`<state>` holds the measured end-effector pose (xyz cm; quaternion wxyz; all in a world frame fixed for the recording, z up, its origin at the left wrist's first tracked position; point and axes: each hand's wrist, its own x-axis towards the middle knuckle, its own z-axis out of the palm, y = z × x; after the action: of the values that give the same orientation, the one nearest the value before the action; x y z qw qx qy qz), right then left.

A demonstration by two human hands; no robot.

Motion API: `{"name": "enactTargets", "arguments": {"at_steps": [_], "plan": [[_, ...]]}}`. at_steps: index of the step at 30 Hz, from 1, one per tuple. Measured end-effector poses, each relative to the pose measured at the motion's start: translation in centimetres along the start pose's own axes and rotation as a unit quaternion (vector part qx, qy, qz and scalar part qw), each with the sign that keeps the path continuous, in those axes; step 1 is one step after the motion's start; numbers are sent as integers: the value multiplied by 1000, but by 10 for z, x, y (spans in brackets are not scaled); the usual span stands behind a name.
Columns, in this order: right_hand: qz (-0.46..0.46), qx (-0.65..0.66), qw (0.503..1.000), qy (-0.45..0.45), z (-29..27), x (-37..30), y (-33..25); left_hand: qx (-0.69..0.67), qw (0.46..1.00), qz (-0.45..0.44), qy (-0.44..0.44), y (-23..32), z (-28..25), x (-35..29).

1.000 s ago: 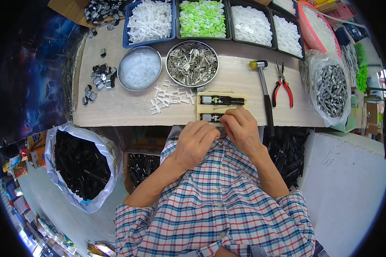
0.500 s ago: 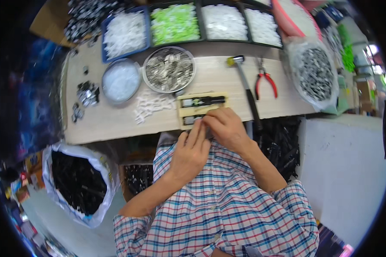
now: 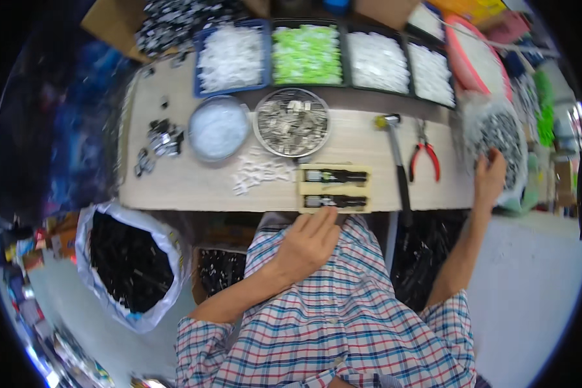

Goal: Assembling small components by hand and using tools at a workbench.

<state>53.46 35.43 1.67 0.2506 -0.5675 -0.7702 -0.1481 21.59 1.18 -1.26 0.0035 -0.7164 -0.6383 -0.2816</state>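
Left hand (image 3: 309, 242): resting against the near edge of the surface (image 3: 194, 187), fingers (image 3: 320, 220) straight and together, tips touching the wooden jig (image 3: 335, 188), gripping nothing.
Right hand (image 3: 489, 178): stretched far right into the bag of grey metal parts (image 3: 498, 139); fingers buried, can't tell their state.
Wooden jig: at the surface's front edge, two black pieces in its slots.
Nearby: hammer (image 3: 398, 165) just right of the jig, red pliers (image 3: 424, 154) beyond.

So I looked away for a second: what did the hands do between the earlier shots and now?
The right hand left the wooden jig and reached out right to the bag of metal parts. The left hand stayed at the jig's near edge. Hammer, pliers and bowls have not moved on the bench.
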Motion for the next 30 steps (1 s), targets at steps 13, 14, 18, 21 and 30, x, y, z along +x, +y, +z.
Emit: {"name": "enactTargets", "arguments": {"at_steps": [13,14,18,21,30], "plan": [[66,149,984,-73,6,7,-8,-240,913,-286,164,-69,-28,38],[65,160,983,-70,6,8,-7,-244,913,-285,160,-72,-28,38],[82,175,979,-67,5,13,-7,-279,894,-306,170,-75,-27,34],[76,164,982,-61,0,13,-7,-261,900,-300,179,-77,-23,35],[-57,291,953,-54,-10,20,-132,-111,957,-206,171,-102,-5,64]]}}
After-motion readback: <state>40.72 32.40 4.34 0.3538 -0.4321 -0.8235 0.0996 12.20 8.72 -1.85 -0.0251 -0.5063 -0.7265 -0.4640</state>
